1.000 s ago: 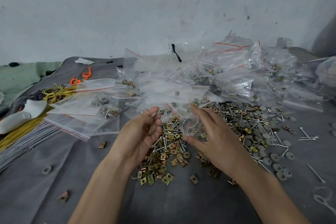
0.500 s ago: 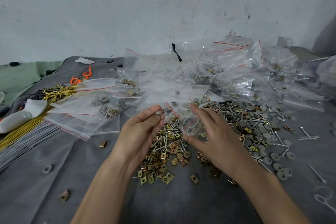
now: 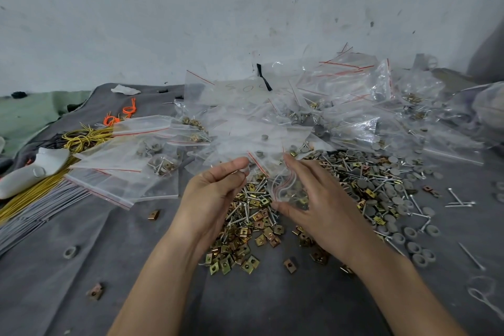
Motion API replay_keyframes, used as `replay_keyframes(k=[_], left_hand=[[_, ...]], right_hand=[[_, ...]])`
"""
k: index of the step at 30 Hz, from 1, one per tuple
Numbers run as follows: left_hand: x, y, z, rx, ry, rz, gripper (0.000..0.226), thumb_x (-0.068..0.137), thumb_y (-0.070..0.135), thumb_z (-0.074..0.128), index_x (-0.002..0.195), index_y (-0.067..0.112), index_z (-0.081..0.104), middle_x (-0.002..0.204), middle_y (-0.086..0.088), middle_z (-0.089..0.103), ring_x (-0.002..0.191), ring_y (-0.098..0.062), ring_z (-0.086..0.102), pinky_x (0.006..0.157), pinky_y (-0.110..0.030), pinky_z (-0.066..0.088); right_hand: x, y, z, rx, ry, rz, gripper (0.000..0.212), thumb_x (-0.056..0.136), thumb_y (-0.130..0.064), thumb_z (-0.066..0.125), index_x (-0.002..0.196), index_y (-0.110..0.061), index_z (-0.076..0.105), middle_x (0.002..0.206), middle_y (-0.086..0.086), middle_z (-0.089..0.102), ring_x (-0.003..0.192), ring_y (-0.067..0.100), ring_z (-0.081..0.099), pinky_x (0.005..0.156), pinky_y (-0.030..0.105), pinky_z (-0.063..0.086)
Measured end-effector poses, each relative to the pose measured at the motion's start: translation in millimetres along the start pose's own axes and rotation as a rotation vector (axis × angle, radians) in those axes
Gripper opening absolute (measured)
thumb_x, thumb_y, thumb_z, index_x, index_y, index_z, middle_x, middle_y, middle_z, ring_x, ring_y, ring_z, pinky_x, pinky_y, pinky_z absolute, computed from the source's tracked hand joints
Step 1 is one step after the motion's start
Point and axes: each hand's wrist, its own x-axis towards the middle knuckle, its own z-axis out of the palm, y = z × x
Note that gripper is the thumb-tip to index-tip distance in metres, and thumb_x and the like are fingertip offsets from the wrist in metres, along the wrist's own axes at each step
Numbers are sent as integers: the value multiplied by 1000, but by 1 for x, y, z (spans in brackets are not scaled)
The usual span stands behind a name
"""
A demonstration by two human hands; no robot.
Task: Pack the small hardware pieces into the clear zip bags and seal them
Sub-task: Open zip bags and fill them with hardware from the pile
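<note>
My right hand (image 3: 324,207) holds a small clear zip bag (image 3: 285,189) with a red seal line between thumb and fingers; a few pieces lie inside it. My left hand (image 3: 215,194) is just left of the bag's mouth, thumb and forefinger pinching a small pale piece (image 3: 246,171). Below both hands lies a heap of brass square clips (image 3: 245,237) mixed with nails. To the right spreads a heap of grey round washers and nails (image 3: 381,185).
Filled clear bags (image 3: 341,106) are piled at the back against the wall. Flat empty bags (image 3: 122,172) lie at left beside yellow cord (image 3: 81,139), orange ties (image 3: 122,114), a white plastic object (image 3: 32,172) and grey rods (image 3: 35,213). Loose clips dot the grey cloth (image 3: 81,294).
My left hand has risen and moved right toward the bag's mouth, its fingers closing from relaxed into a pinch. My right hand and the bag have stayed in place.
</note>
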Motion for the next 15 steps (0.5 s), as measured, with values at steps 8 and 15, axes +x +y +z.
replay_keyframes(k=[8, 15], left_hand=[[-2, -5, 5, 158, -40, 102, 25, 88, -11, 59, 96, 7, 74, 93, -7, 77, 90, -10, 71, 77, -14, 53], [-6, -10, 11, 529, -143, 276, 22, 93, 10, 65, 105, 26, 74, 82, -14, 67, 87, -12, 64, 86, -21, 51]], right_hand=[[1, 0, 1, 2, 11, -8, 87, 87, -65, 51, 160, -30, 18, 152, -11, 34, 133, 5, 28, 107, 22, 24], [1, -1, 1, 7, 25, -5, 84, 90, -51, 62, 159, -27, 22, 149, -8, 38, 131, 8, 34, 108, 29, 34]])
